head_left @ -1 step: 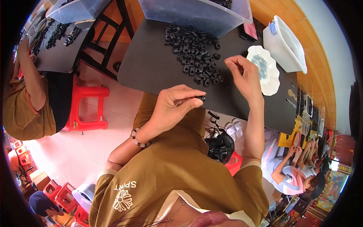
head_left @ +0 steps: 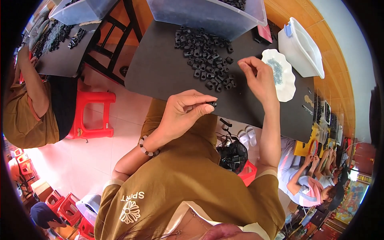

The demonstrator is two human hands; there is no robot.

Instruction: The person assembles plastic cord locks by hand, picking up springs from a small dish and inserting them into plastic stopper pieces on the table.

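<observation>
The left hand pinches a small, shiny black piece between thumb and fingertips, just past the near edge of the dark grey, flat-topped desk. The right hand is raised beside a white, scalloped-rim dish of tiny, pale translucent bits; its thumb and index finger curl together, but whether they grip anything I cannot tell. A loose pile of small black hollow blocks lies before a clear plastic bin.

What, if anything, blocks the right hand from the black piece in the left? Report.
Nothing visible blocks the gap between the right hand and the small black piece pinched in the left hand. The pile of black parts lies on the tabletop, apparently below both hands.
</observation>
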